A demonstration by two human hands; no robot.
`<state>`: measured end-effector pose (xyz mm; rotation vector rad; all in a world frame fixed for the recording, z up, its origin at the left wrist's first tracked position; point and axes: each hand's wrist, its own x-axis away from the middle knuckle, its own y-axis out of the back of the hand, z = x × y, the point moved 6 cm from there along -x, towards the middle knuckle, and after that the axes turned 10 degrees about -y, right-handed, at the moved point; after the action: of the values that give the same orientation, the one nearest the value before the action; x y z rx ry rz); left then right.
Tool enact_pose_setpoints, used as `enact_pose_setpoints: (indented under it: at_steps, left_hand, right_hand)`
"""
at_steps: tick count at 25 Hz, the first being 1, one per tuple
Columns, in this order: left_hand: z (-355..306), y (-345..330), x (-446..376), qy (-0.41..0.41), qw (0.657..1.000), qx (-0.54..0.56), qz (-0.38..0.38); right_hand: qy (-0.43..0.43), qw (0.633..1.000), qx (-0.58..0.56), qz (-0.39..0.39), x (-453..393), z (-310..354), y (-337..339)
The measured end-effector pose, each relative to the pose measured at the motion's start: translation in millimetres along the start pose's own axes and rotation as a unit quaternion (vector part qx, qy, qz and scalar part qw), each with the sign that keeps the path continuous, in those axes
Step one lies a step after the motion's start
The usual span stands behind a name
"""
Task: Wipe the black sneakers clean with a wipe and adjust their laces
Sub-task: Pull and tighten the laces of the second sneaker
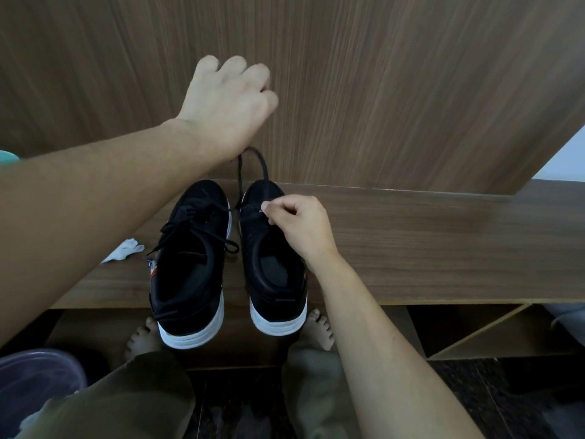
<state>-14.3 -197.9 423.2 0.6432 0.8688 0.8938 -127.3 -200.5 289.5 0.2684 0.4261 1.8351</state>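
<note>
Two black sneakers with white soles stand side by side on a wooden shelf, toes pointing away from me. The left sneaker [190, 264] is laced, its lace ends lying loose. Above and beyond the right sneaker [273, 264], my left hand [226, 106] is raised in a fist, pulling a black lace [264, 167] up in a loop. My right hand [299, 226] pinches the lace at the eyelets of the right sneaker. A crumpled white wipe [125, 250] lies on the shelf left of the sneakers.
The wooden shelf [443, 242] runs left to right, with a wood-grain panel [380, 90] rising behind it. Open compartments sit below at the right. My bare feet and trouser legs are under the shelf edge. A translucent plastic bin [34, 381] stands at lower left.
</note>
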Motion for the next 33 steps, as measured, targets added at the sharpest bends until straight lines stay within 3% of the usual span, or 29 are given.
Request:
enact_pose_setpoints:
  at_steps: [2, 3, 6, 9, 13, 18, 22, 25, 28, 33]
  left_hand:
    - [-7.0, -8.3, 5.5, 0.006, 0.998, 0.057, -0.009]
    - [-12.7, -19.4, 11.5, 0.023, 0.989, 0.145, 0.029]
    - [-46.8, -56.0, 38.1, 0.036, 0.91, 0.357, 0.21]
    - [-52.3, -64.9, 51.0, 0.078, 0.873, 0.439, 0.197]
    - [-43.8, -63.6, 54.5, 0.083, 0.893, 0.416, 0.15]
    - [-43.5, -64.6, 59.2, 0.136, 0.883, 0.429, 0.129]
    - [-47.7, -62.0, 51.3, 0.129, 0.888, 0.415, 0.152]
    - [-47.2, -56.1, 49.0, 0.116, 0.902, 0.385, 0.161]
    - [-47.3, -54.5, 51.7, 0.099, 0.908, 0.372, 0.165]
    - [-47.6, -46.9, 51.5, 0.09, 0.937, 0.302, 0.151]
  right_hand:
    - [-0.033, 0.998, -0.048, 0.009, -1.4, -2.5, -0.3]
    - [-0.049, 0.997, -0.064, 0.011, -2.4, -4.2, -0.4]
    - [-0.07, 0.991, -0.109, 0.031, -5.0, -7.8, -2.3]
    - [-0.062, 0.991, -0.115, 0.04, -5.4, -7.8, -3.0]
    - [-0.055, 0.994, -0.094, 0.031, -5.7, -7.3, -0.5]
    - [-0.045, 0.997, -0.037, 0.045, -1.2, -2.9, 4.1]
    - [-0.013, 0.992, 0.099, -0.082, 11.5, 8.1, 12.0]
    - [0.036, 0.981, 0.128, -0.143, 18.4, 15.2, 9.9]
    - [0.026, 0.98, 0.149, -0.131, 15.5, 10.1, 4.1]
    - [-0.076, 0.988, 0.119, -0.07, 13.0, 1.7, 3.1]
